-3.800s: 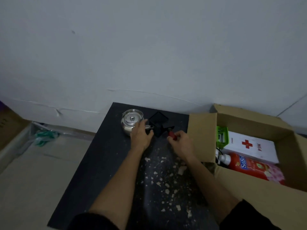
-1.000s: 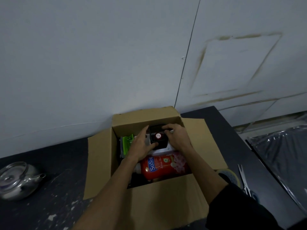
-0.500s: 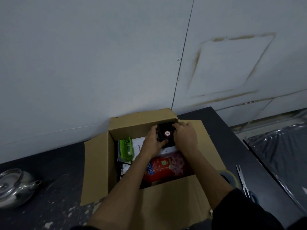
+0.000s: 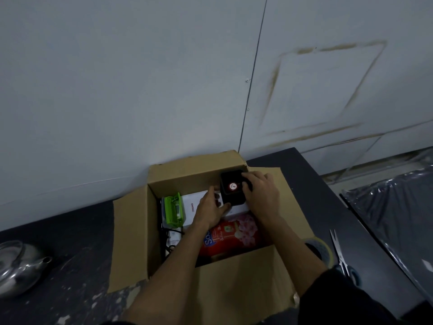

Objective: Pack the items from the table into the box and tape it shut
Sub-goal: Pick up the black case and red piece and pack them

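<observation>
From the head camera, an open brown cardboard box stands on a dark, paint-flecked table against a pale wall. Both hands hold a small black cube-shaped case with a round red-and-white emblem on top over the box's far right corner. The left hand pinches the case's near left edge in its grip; the right hand has its grip wrapped around the case's right side. Inside the box lie a green plastic clip-like object along the left wall, a white carton beside it, and a red pouch with pink flowers nearer the front. Left of the box sits a shiny metal kettle. Right of the box lie a roll of tape and scissors.
</observation>
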`<state>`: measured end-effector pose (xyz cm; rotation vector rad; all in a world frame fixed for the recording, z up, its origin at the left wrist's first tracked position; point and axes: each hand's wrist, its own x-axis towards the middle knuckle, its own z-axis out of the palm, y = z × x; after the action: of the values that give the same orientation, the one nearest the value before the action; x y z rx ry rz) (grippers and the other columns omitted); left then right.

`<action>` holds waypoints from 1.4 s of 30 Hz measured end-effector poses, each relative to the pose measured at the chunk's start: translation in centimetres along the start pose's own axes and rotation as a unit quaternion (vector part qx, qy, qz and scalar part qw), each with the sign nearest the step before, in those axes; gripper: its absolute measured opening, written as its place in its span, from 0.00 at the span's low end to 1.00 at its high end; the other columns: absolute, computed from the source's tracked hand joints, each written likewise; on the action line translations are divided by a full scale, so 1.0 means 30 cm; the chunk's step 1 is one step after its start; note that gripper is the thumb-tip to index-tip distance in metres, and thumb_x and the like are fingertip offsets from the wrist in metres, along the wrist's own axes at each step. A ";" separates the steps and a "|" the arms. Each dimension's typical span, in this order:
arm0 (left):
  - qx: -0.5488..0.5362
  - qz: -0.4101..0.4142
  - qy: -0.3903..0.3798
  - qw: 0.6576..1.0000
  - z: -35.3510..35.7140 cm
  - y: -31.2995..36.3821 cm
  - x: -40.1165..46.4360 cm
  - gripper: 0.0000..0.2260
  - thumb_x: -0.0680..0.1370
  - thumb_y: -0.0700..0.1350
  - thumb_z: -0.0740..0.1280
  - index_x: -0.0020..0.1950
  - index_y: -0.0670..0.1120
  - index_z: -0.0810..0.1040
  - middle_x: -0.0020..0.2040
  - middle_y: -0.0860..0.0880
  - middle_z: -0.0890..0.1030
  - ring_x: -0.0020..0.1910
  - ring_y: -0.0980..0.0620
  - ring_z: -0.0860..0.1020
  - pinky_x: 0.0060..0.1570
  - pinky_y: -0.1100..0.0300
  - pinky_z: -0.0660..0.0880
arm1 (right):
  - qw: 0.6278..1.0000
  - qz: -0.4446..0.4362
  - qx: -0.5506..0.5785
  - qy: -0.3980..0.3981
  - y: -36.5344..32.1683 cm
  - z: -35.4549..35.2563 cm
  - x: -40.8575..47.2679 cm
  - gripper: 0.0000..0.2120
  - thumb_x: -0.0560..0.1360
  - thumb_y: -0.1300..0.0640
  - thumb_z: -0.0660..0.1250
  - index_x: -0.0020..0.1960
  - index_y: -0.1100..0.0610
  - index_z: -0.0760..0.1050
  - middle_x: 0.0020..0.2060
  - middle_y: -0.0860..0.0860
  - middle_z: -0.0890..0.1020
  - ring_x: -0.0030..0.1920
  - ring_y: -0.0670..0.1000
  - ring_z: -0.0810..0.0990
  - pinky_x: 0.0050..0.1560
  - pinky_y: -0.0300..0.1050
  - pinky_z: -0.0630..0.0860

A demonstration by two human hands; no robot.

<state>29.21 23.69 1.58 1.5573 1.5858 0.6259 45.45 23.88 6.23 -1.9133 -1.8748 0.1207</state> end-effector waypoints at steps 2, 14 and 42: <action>-0.008 0.008 0.006 1.000 -0.002 0.006 0.001 0.29 0.74 0.51 0.73 0.71 0.48 0.65 0.67 0.44 0.74 0.58 0.48 0.76 0.52 0.58 0.71 | 1.000 0.008 0.012 -0.003 -0.003 0.000 -0.003 0.15 0.79 0.54 0.64 0.64 0.52 0.77 0.56 0.48 0.81 0.51 0.50 0.73 0.41 0.40 0.68; -0.008 0.078 0.084 0.993 -0.077 -0.001 -0.026 0.40 0.72 0.51 0.75 0.78 0.52 0.56 0.74 0.49 0.64 0.64 0.53 0.72 0.61 0.53 0.73 | 0.988 -0.009 0.143 -0.058 -0.057 -0.007 0.009 0.15 0.78 0.57 0.65 0.65 0.53 0.76 0.58 0.52 0.81 0.50 0.49 0.80 0.51 0.42 0.77; -0.175 -0.063 -0.031 0.982 -0.111 -0.082 -0.029 0.25 0.81 0.55 0.61 0.77 0.52 0.60 0.71 0.50 0.70 0.71 0.49 0.69 0.64 0.55 0.68 | 0.986 -0.115 -0.090 -0.082 -0.074 0.080 -0.048 0.16 0.76 0.52 0.67 0.64 0.50 0.75 0.58 0.53 0.78 0.56 0.54 0.76 0.57 0.49 0.73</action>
<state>25.01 23.18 1.58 1.1959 1.4253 0.7328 42.40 23.06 4.56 -1.8308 -2.2728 0.0366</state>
